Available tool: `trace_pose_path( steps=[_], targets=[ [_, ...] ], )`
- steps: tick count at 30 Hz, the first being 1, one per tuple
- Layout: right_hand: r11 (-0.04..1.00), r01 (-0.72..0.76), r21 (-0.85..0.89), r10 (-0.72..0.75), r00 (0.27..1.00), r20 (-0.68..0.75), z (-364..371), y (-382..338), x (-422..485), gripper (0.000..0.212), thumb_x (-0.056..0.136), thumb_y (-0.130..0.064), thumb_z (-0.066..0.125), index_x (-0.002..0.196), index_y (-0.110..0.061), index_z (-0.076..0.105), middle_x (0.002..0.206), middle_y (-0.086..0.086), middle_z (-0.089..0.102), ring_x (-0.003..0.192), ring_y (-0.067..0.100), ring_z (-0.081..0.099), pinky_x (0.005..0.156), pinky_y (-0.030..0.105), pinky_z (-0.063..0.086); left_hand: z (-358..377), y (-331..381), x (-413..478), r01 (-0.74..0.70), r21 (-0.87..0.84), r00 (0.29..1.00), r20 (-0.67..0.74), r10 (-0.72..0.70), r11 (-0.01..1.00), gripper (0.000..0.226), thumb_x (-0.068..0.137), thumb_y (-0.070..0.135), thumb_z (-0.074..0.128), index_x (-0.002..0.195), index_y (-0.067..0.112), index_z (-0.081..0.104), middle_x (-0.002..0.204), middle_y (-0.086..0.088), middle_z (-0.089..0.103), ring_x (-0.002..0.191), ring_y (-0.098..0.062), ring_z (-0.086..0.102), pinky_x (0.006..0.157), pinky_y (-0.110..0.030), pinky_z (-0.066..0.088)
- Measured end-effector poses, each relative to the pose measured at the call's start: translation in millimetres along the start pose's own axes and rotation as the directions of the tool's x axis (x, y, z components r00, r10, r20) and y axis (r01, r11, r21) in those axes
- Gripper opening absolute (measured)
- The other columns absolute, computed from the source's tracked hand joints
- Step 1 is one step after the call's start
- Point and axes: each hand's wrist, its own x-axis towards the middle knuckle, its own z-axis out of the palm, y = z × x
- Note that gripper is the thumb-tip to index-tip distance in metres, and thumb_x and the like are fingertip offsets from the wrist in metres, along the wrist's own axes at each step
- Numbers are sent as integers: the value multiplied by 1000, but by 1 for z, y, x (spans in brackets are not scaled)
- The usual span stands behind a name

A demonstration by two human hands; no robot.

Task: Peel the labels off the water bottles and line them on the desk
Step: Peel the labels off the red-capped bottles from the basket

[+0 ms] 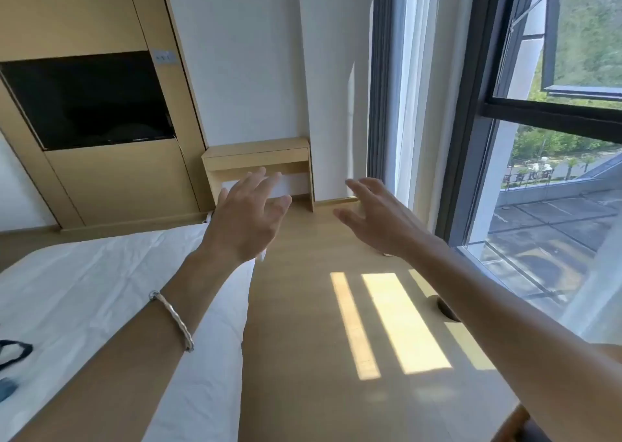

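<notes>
Closest to me is the light wood bench (303, 340) w/ pale yellow sun stripes (404, 320) across its top. A round dark cable hole (447, 310) sits in the bench just right of the stripes. Left of the bench, edge to edge w/ it, is the bed w/ a creased white sheet (101, 290). A dark strap-like item (13, 350) lies on the sheet, well left of the bench; can't tell what it is.

A thin silver bracelet (173, 320) sits on my left forearm, which crosses the bed's edge. My left hand (245, 219) is held up over the bench's far left part, fingers wide & spread, holding nothing. My right hand (380, 219) is over the bench's far right part, also wide, fingers straight, nothing in it. The 2 hands are apart, not touching.

Beyond the bench, against the white wall, stands a small light wood console w/ a drawer (259, 159). Further left of the bench is a black flat screen (87, 101) set in a wood panel. Right of the bench runs the dark-framed window (538, 172) w/ a white sheer curtain (417, 88).

Where the water bottles are, I can't tell.
</notes>
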Motion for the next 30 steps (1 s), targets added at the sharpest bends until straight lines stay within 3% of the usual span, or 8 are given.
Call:
trace_pose_path(
  steps=[12, 16, 22, 30],
  targets=[
    [994, -27, -104, 31, 999, 36, 56, -7, 128, 68, 93, -59, 42, 150, -29, 23, 157, 1, 20, 135, 23, 41, 105, 42, 41, 28, -92, 111, -5, -44, 1000, -3, 5, 999, 50, 102, 38, 38, 149, 22, 34, 160, -4, 23, 147, -21, 18, 119, -44, 15],
    [992, -40, -123, 41, 999, 2, 73, -18, 180, 68, 94, -57, 41, 152, -28, 21, 159, 0, 18, 141, 22, 32, 107, 39, 36, 25, -133, 162, -25, -57, 1000, -1, 25, 998, 51, 102, 38, 37, 150, 23, 31, 161, -1, 21, 149, -19, 13, 120, -45, 13],
    [992, -52, -114, 54, 998, 13, 106, -23, 240, 67, 94, -59, 40, 151, -28, 23, 158, 1, 19, 129, 21, 47, 104, 39, 40, 34, -179, 214, -34, -59, 999, 17, 35, 998, 52, 102, 39, 36, 151, 23, 30, 161, -1, 20, 149, -18, 12, 120, -45, 13],
    [995, -55, -79, 56, 998, 2, 140, 5, 321, 67, 94, -59, 40, 151, -29, 22, 158, -1, 19, 130, 21, 47, 103, 43, 42, 72, -212, 288, -49, -64, 998, 33, 51, 997, 52, 102, 38, 36, 151, 23, 29, 161, 0, 19, 149, -17, 11, 121, -43, 12]
  ],
)
